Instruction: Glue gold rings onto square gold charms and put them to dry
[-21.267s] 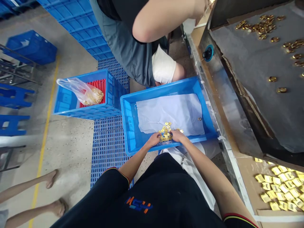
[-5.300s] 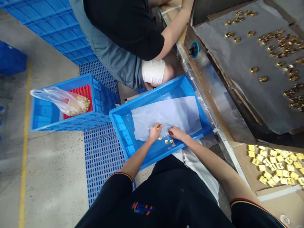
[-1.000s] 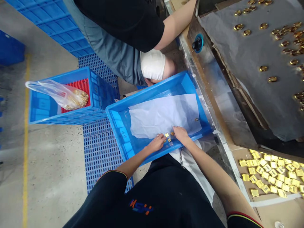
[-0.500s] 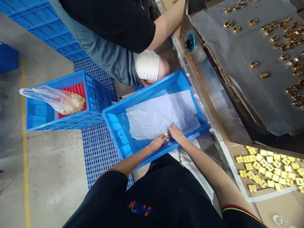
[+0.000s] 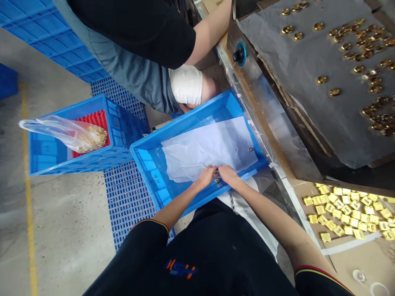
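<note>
Head view: left hand (image 5: 207, 176) and right hand (image 5: 227, 174) nearly touching above near long edge of blue tray (image 5: 145, 153), fingers curled; grip unclear. 1 gold piece (image 5: 217, 180) just below, inside tray.

Both hands (image 5: 217, 173) are basically together over the blue bin (image 5: 197, 119), white sheet (image 5: 206, 144) spread just beyond them.

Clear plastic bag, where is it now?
Head view, left side: the clear bag lies on the red material inside the blue crate, left of the large blue bin.
</note>
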`<state>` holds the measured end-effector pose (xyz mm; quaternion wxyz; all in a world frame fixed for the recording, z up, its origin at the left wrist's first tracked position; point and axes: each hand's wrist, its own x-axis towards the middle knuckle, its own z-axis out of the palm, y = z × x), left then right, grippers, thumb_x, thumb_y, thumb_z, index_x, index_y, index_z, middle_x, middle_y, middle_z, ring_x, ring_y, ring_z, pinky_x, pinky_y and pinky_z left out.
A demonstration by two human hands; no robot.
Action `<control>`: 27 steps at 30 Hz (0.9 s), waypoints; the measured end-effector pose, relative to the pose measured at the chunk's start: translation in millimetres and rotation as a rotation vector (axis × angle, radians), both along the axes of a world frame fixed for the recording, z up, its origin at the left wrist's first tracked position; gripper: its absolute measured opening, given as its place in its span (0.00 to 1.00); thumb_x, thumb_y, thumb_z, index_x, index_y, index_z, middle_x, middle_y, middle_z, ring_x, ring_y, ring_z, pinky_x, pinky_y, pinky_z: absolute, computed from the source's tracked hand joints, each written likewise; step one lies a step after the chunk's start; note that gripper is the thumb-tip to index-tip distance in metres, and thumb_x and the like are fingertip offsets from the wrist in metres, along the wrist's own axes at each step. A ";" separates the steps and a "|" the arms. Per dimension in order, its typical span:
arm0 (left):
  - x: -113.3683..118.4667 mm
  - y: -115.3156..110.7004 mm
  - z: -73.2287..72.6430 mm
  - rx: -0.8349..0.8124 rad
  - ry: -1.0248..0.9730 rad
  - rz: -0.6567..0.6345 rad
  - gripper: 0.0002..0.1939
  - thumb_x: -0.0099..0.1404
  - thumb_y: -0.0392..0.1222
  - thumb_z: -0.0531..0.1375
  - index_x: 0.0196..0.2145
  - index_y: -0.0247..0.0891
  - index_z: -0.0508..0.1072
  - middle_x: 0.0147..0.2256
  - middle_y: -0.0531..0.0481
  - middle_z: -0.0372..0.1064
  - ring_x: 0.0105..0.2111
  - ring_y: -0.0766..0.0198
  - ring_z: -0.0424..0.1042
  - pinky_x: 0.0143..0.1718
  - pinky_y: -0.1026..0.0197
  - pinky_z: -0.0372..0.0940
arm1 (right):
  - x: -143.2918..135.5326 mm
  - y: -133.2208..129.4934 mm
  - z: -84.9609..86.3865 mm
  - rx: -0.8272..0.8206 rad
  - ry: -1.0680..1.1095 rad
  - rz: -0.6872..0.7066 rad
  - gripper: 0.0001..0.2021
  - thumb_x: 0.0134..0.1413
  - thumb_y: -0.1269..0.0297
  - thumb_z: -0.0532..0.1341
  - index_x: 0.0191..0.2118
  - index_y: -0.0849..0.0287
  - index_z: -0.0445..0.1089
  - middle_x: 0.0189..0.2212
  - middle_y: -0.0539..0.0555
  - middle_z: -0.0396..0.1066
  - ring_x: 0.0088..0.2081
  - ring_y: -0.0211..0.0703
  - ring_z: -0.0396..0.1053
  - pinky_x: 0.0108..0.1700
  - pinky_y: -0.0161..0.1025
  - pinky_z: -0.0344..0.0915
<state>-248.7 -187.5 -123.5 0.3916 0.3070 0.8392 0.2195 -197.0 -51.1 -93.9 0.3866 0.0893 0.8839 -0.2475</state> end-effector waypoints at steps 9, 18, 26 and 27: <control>-4.3 -1.6 3.8 -0.082 0.017 -0.034 0.10 0.70 0.32 0.53 0.39 0.40 0.73 0.46 0.46 0.69 0.42 0.58 0.71 0.48 0.58 0.65 | -1.0 -28.0 2.2 -0.004 -0.055 0.060 0.16 0.69 0.58 0.64 0.56 0.60 0.71 0.54 0.58 0.72 0.50 0.49 0.74 0.51 0.51 0.75; -6.6 -27.4 2.2 -0.109 0.101 -0.009 0.12 0.69 0.29 0.51 0.43 0.41 0.70 0.47 0.45 0.65 0.44 0.58 0.71 0.50 0.57 0.66 | -3.6 -50.0 -6.8 -0.013 0.011 0.027 0.17 0.69 0.57 0.64 0.58 0.59 0.70 0.56 0.59 0.71 0.51 0.50 0.74 0.52 0.52 0.75; -3.7 -25.7 -3.1 -0.089 0.098 0.009 0.13 0.69 0.28 0.52 0.41 0.41 0.73 0.42 0.47 0.68 0.42 0.59 0.71 0.48 0.58 0.65 | -7.4 -48.9 -3.4 -0.014 -0.008 0.067 0.17 0.68 0.58 0.64 0.57 0.60 0.70 0.54 0.59 0.72 0.51 0.50 0.74 0.51 0.52 0.75; -4.0 -25.1 -2.7 -0.085 0.097 0.009 0.13 0.69 0.29 0.52 0.41 0.41 0.73 0.42 0.47 0.68 0.42 0.59 0.71 0.48 0.58 0.65 | -7.9 -48.9 -1.4 -0.015 -0.004 0.066 0.17 0.68 0.58 0.64 0.57 0.60 0.70 0.54 0.59 0.72 0.50 0.50 0.74 0.51 0.52 0.75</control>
